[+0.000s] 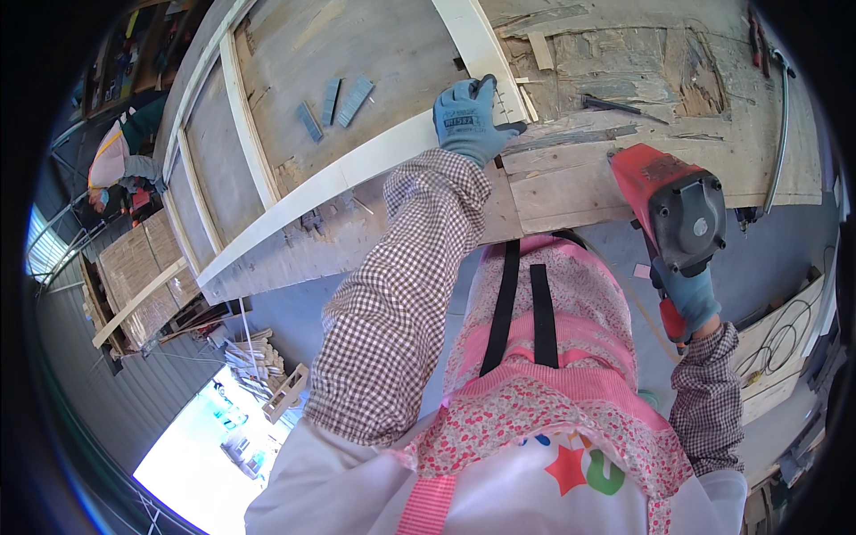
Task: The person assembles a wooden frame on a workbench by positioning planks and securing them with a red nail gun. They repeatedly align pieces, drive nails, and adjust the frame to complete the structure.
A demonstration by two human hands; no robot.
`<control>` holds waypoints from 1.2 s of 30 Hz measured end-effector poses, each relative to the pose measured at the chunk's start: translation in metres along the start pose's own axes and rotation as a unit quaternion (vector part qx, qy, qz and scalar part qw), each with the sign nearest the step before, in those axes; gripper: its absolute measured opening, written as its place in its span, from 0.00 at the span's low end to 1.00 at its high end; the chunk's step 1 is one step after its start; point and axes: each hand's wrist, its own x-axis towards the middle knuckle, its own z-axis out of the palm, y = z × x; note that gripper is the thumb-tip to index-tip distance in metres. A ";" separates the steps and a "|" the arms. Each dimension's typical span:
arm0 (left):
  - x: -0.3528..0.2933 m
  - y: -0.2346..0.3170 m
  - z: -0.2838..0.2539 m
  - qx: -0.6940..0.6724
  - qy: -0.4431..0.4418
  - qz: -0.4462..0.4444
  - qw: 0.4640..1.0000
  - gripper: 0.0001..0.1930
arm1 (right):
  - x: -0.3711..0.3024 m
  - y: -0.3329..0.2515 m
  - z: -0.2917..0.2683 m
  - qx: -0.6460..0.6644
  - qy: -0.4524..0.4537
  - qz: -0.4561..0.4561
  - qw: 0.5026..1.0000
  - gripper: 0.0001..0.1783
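My left hand (465,123), in a blue-grey glove, grips the corner of a pale wooden frame (357,168), where a curved rail meets a straight crosspiece (473,40). Its thumb reaches past the end of the crosspiece, and small dark staple marks show beside the fingers. My right hand (691,294), gloved alike, is closed round the handle of a red and black staple gun (682,209). The gun is held over the near edge of the worn workbench (562,192), its nose apart from the frame. Several strips of staples (355,101) lie inside the frame, left of my left hand.
A dark metal bar (615,107) lies on the splintered bench top, with red-handled pliers (758,45) at the far right. A hose (778,143) runs down the right side. Another person (125,165) is at the far left, near stacked boards (143,276). Wood offcuts (254,357) lie below.
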 end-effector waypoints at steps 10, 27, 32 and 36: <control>-0.129 -0.132 -0.057 -0.110 0.149 -0.041 0.982 0.39 | 0.002 0.029 -0.003 0.021 -0.010 -0.006 1.000 0.01; -0.789 -0.268 0.124 -0.537 -0.006 -0.685 0.493 0.24 | -0.133 -0.029 0.279 -0.015 0.080 -0.048 0.996 0.07; -0.886 -0.310 0.120 -0.509 0.196 -0.728 0.415 0.22 | -0.124 -0.037 0.412 -0.004 0.018 -0.038 0.999 0.06; -0.873 -0.378 0.081 -0.559 0.346 -0.657 0.369 0.23 | -0.107 -0.076 0.536 -0.132 -0.119 -0.055 0.983 0.09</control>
